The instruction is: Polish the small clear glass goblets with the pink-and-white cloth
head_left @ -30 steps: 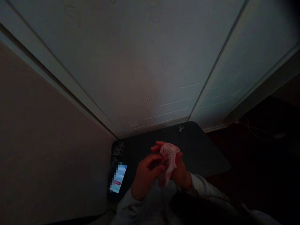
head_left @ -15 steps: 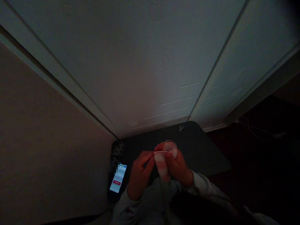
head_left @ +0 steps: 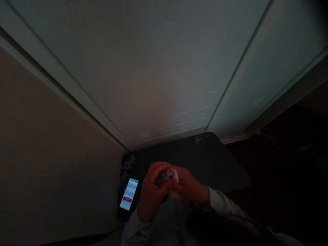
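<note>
Both my hands meet over the near part of a dark table, around a small, clear, round cup-like thing (head_left: 169, 173) with its open rim facing up. My left hand (head_left: 153, 188) curls about its left side, thumb and fingers closed on it. From the right, my right hand (head_left: 191, 184) wraps round the same thing. Pale pink-and-white material (head_left: 176, 195) shows below my fingers; whether it is cloth or a paper-like strip I cannot tell in the dim light. My fingers hide most of both.
A lit phone (head_left: 129, 194) lies at the table's left edge. Behind it are several shiny clear bits (head_left: 128, 163). A small clear object (head_left: 198, 139) sits near the back edge of the dark table (head_left: 217, 164). White panels (head_left: 164, 75) rise behind; a pale cable (head_left: 276, 140) lies at right.
The clear round thing has moved left and nearer to me. My left hand has gone from pinching the pink-and-white material's edge to curling round the clear thing. The material now hangs mostly hidden.
</note>
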`<state>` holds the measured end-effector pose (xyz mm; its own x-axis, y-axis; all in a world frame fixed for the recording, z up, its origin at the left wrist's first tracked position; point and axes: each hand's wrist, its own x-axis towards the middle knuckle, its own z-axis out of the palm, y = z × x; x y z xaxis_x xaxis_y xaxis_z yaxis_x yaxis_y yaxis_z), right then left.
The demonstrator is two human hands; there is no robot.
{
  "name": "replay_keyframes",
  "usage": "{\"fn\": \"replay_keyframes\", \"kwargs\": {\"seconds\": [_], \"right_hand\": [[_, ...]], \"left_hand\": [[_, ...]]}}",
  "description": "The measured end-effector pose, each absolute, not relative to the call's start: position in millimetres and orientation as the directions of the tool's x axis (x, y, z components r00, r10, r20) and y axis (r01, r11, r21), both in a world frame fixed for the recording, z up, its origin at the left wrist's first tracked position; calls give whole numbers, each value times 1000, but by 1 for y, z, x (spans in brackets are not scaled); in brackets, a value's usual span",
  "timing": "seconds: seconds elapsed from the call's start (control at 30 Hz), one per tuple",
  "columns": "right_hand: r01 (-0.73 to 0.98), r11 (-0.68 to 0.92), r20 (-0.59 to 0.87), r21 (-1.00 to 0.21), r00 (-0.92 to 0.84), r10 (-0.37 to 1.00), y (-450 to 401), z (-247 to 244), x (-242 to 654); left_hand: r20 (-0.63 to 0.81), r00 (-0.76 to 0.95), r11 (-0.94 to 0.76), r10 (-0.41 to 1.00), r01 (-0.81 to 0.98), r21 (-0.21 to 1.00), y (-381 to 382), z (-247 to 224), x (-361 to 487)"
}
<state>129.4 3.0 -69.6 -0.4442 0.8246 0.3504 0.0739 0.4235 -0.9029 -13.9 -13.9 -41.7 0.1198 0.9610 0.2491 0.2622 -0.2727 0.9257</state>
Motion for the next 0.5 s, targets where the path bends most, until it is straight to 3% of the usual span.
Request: {"fn": "replay_keyframes", "kwargs": {"seconds": [0.13,0.23,0.37,0.5], "right_hand": [[90,375,291,-922,-476,830,4,-67,131],[165,361,278,-918,-383,881,3,-70,131],[249,451,440,-857,-104,892,3,-80,128],[317,577,576,-752,-110,810,3,-81,128]], "left_hand": [[248,66,-256,967,304,918,-15,-42,-11],[245,-9,-228,969,339,913,-16,-42,-8],[249,-109,-201,962,333,921,-17,-45,-3],[192,-150,-143,970,290,946,-18,-48,1]]}}
